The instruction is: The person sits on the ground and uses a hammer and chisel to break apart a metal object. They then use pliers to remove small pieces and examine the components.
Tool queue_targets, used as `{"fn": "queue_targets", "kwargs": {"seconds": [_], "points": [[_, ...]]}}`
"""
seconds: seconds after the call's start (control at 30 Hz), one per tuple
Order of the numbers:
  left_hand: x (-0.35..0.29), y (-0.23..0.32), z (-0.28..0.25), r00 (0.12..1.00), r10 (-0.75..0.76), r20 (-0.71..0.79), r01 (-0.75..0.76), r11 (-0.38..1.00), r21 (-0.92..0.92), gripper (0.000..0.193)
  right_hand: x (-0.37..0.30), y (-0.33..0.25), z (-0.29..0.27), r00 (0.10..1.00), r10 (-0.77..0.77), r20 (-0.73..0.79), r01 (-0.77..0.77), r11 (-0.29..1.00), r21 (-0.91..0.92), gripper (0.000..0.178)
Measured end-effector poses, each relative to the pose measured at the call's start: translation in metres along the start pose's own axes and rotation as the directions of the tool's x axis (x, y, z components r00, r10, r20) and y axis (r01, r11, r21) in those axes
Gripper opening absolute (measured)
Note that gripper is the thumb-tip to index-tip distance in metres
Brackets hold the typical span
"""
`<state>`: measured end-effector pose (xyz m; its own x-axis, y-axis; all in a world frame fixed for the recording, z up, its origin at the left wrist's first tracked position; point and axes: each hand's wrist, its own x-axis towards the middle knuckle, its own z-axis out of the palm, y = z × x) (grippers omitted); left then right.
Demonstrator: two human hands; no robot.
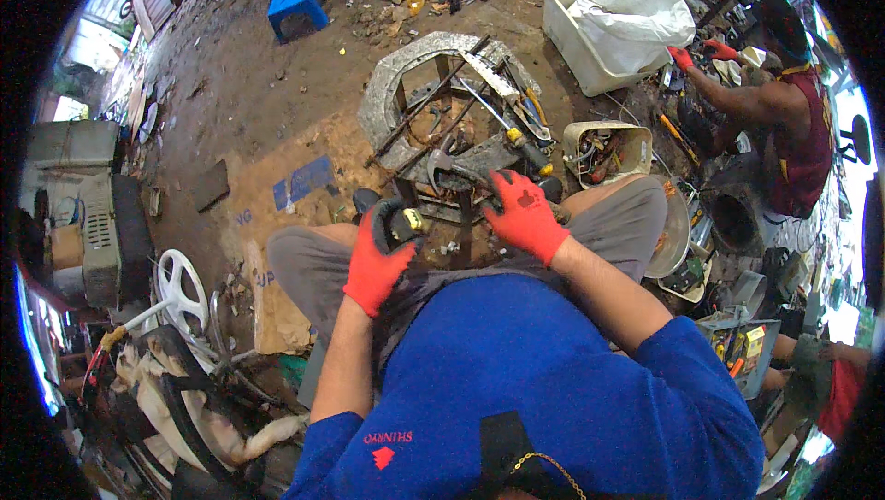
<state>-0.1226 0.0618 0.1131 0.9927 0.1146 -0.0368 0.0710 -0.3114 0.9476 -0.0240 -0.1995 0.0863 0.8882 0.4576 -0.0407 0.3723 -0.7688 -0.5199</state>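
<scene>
My left hand (376, 251), in a red glove with dark fingers, is closed around a small black and yellow part (406, 222) above my lap. My right hand (525, 212), gloved the same way, grips a hammer (444, 166) near its handle end. The hammer's metal head points left, over the near side of an octagonal stone-like ring stand (383, 85). Metal bars lie across that stand, along with a yellow-and-black-handled screwdriver (516, 136) and other long tools. The held part's exact kind is unclear.
A cream bin of mixed scrap (636, 164) stands right of the stand. Behind it is a white tub (576, 67) with a sack. A co-worker (793, 122) in red gloves sits at right. A blue stool (297, 4) stands far left; a dog (175, 399) lies near left.
</scene>
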Motion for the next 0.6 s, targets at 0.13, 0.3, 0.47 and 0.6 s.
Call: {"fn": "queue_targets", "kwargs": {"seconds": [0.13,0.3,0.47,0.6], "points": [[0.012,-0.023,-0.022,1.0,0.015,-0.013,-0.01,0.947,0.321,0.071,0.013,0.03,0.011,0.996,0.031,0.08,-0.015,0.979,-0.201,0.069],[0.051,0.0,-0.023,0.988,-0.029,0.154,-0.035,0.917,0.397,0.07,0.031,0.066,0.043,0.975,0.057,0.217,0.018,0.944,-0.33,0.067],[0.066,-0.026,-0.028,0.971,-0.027,0.236,-0.115,0.815,0.568,0.071,0.023,0.063,0.039,0.993,-0.017,0.117,0.03,0.994,-0.107,0.062],[0.078,-0.021,-0.016,0.93,-0.078,0.358,-0.159,0.794,0.586,0.072,0.042,0.052,0.015,0.997,-0.002,-0.073,0.005,0.999,0.044,0.059]]}}
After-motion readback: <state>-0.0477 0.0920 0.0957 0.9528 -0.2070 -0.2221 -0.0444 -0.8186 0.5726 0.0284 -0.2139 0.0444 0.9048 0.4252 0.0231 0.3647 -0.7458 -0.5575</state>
